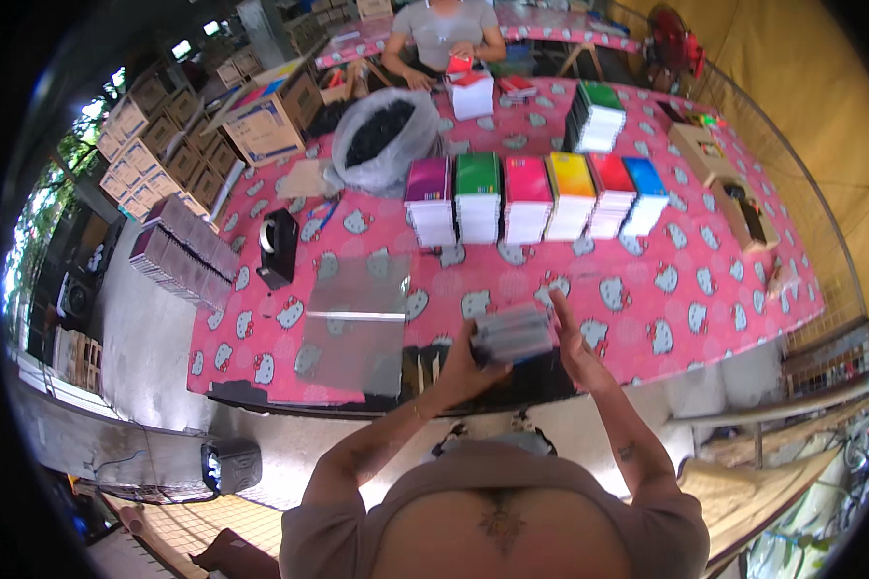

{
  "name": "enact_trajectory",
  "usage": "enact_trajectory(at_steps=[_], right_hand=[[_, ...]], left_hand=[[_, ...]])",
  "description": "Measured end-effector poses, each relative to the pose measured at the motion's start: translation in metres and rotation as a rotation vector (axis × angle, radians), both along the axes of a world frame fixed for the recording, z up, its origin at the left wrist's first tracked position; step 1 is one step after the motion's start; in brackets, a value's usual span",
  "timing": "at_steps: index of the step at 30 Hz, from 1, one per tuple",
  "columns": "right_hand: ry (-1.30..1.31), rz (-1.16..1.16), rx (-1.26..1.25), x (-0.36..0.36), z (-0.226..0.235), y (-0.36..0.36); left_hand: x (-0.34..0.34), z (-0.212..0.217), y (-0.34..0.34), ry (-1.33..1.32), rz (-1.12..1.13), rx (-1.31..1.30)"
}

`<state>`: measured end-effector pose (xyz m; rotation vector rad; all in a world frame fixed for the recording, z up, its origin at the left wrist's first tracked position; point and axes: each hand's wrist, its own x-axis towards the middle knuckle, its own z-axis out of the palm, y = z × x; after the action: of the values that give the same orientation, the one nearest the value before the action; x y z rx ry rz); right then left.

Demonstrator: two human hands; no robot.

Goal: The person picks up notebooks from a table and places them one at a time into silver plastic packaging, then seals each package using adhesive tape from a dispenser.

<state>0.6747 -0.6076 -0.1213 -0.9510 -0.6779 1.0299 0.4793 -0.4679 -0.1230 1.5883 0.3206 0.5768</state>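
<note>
Near the table's front edge, my left hand (463,370) grips a small stack of notebooks (514,334) by its left side. The stack is smeared by motion, so its covers cannot be made out. My right hand (575,345) is just right of the stack, fingers stretched out and palm turned toward it, seemingly apart from it. Left of my hands, clear plastic sheets (357,343) lie flat. Beyond the hands stands a row of tall notebook stacks, topped by purple (428,179), green (478,174), pink (528,180), yellow (571,176), red (611,174) and blue (645,178) covers.
A black tape dispenser (278,249) stands at the left, near a clear bag (396,174) holding dark material. Another green-topped stack (599,121) is farther back. Across the pink table (637,338), a person (444,34) handles red notebooks (471,95). Cartons (270,116) stand at the left.
</note>
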Motion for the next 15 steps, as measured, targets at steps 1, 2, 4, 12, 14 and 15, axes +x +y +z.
enact_trajectory(at_steps=[1,2,4,12,14,15], right_hand=[[-0.190,-0.056,0.082,-0.009,-0.002,0.002],[-0.295,-0.044,0.067,-0.028,-0.003,0.010],[-0.348,-0.095,0.012,-0.054,-0.018,0.021],[-0.452,-0.306,0.009,-0.066,-0.063,0.032],[-0.589,-0.313,0.009,-0.066,-0.060,0.032],[-0.559,-0.288,0.003,-0.066,-0.059,0.033]], left_hand=[[0.005,0.003,0.008,-0.098,0.004,-0.221],[0.004,-0.007,0.015,-0.115,-0.045,-0.237],[0.000,-0.041,0.026,-0.091,-0.103,-0.221],[-0.004,-0.052,0.030,-0.082,-0.164,-0.035],[-0.008,-0.048,0.029,-0.077,-0.166,-0.027],[-0.007,-0.048,0.028,-0.087,-0.169,-0.060]])
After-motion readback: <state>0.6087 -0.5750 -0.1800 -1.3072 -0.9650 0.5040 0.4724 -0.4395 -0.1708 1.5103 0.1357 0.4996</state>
